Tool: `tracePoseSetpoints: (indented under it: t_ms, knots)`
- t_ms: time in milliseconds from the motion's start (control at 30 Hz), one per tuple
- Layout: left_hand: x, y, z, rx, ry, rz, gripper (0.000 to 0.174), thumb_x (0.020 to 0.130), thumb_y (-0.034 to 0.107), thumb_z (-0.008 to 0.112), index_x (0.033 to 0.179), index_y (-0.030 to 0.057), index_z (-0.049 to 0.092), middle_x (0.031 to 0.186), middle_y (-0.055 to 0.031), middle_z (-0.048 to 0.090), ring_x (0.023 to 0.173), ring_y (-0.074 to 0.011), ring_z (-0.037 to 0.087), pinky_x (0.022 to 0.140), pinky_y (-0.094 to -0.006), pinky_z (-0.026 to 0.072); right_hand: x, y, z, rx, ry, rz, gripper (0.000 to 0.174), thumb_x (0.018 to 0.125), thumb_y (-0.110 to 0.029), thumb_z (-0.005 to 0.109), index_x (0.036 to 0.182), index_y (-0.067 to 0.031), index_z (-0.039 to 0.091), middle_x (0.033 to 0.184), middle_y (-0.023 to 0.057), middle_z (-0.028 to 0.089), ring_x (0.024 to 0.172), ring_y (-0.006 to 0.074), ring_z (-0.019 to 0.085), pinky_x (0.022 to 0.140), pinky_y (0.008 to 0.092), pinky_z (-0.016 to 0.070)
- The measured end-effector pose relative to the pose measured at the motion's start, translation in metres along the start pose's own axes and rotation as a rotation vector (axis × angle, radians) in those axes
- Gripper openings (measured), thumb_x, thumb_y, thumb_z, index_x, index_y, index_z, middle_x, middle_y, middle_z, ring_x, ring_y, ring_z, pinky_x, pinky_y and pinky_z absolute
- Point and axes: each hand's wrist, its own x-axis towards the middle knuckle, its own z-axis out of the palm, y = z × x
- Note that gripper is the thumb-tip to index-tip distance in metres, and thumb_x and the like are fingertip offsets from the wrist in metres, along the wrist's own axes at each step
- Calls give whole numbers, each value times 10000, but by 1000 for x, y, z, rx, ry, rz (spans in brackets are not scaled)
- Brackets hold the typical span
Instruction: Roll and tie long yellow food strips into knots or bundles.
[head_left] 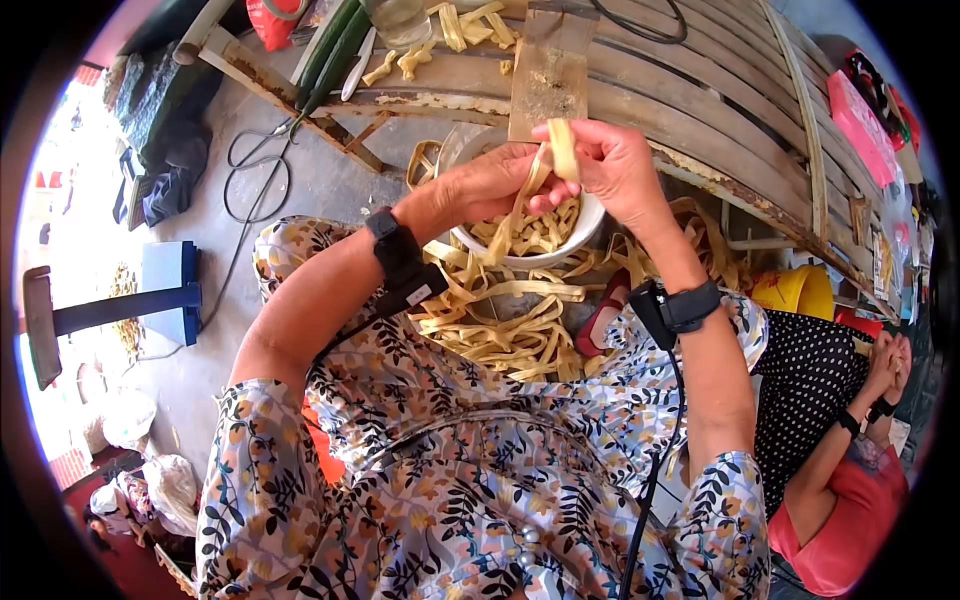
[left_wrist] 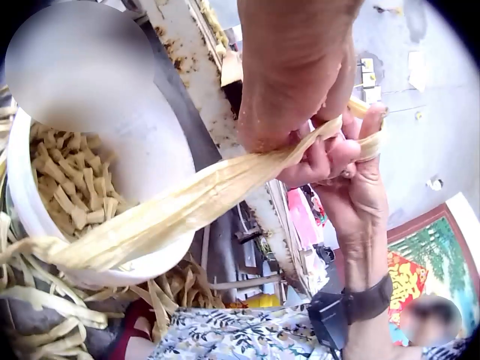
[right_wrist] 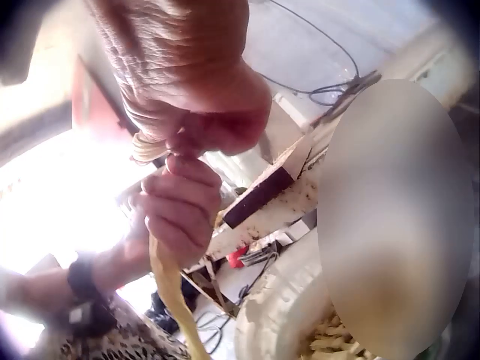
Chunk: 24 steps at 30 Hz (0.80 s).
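Observation:
Both hands hold one long pale yellow strip [head_left: 562, 148] above a white bowl [head_left: 592, 222] filled with short knotted pieces. My left hand [head_left: 520, 186] pinches the strip lower down, and its tail trails into the bowl. My right hand [head_left: 592, 160] grips the upper end, which is looped over its fingers. The left wrist view has the strip [left_wrist: 187, 206] running from the bowl [left_wrist: 154, 161] up between the left hand [left_wrist: 300, 112] and the right hand [left_wrist: 346, 154]. Seen from the right wrist, the right hand [right_wrist: 191, 131] sits just above the left hand [right_wrist: 180, 214], with the strip [right_wrist: 171, 296] hanging below.
A heap of loose strips [head_left: 500, 320] lies between the bowl and my lap. A slatted wooden bench [head_left: 700, 90] stands behind, with scissors [head_left: 262, 150] and cables to the left. Another person [head_left: 850, 430] sits at the right by a yellow bucket [head_left: 795, 292]. A blue scale [head_left: 165, 290] stands at the left.

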Motion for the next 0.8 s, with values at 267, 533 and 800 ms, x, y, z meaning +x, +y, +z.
tracePoseSetpoints:
  t_ms: [267,533,800]
  knots:
    - [8,-4,4,-100,291,89,255,853,225,561,963,-4,539,761,-46,550,558,-81,475,483,-193,411,-1,8,-4,-961,271,-369,311,697,-241,688,926,-38,628,790,43,589,711,179,565,610,268,450]
    - [0,20,25,719,613,336,274,884,227,506,898,-36,581,727,-22,597,544,-61,516,499,-190,435,1,12,-4,-619,336,-52,173,684,-171,680,792,-42,637,693,79,576,608,251,552,569,314,425]
    - [5,3,22,1240,723,336,333,864,292,527,833,-38,565,591,-77,569,521,-103,566,469,-236,437,4,37,6,-1008,567,-396,95,683,-101,640,725,-16,634,828,55,588,741,212,553,641,278,431]
